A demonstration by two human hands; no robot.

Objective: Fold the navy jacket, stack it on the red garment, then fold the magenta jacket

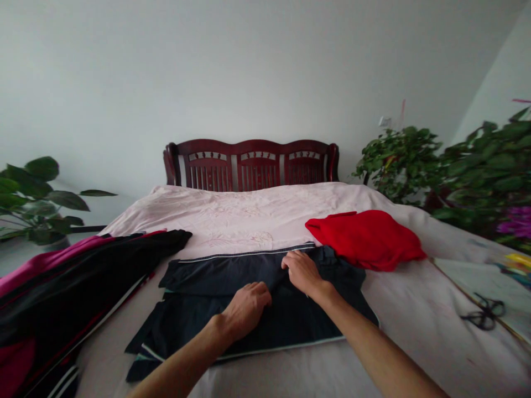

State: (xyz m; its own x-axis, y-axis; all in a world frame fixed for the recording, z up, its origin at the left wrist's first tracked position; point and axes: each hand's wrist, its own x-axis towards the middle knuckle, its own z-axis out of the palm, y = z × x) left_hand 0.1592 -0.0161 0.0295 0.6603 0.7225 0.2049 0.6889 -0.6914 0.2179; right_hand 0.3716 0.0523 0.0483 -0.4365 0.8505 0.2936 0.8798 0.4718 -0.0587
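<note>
Head view, down the length of a bed: the left hand (246,310) and right hand (302,272) both lie on a dark navy garment (309,320) with white piping, spread flat and doubled over on itself across a pale pink bedcover (249,215). The left hand is curved, knuckles up, near the middle of the fold; the right reaches just beyond it, fingers angled toward the upper edge. Neither looks clenched, but the fingertips are partly hidden, so whether they pinch the cloth or only press it is hard to tell. A red garment (365,237) lies against the navy cloth's far corner, and a black-and-magenta garment (53,287) is heaped close on the left. Dark scissors (483,312) rest on a pale sheet (468,276) further right. The soft cover gives little grip — a hasty lift of either hand could let the upper layer slide, or drag the red garment onto the navy one.
</note>
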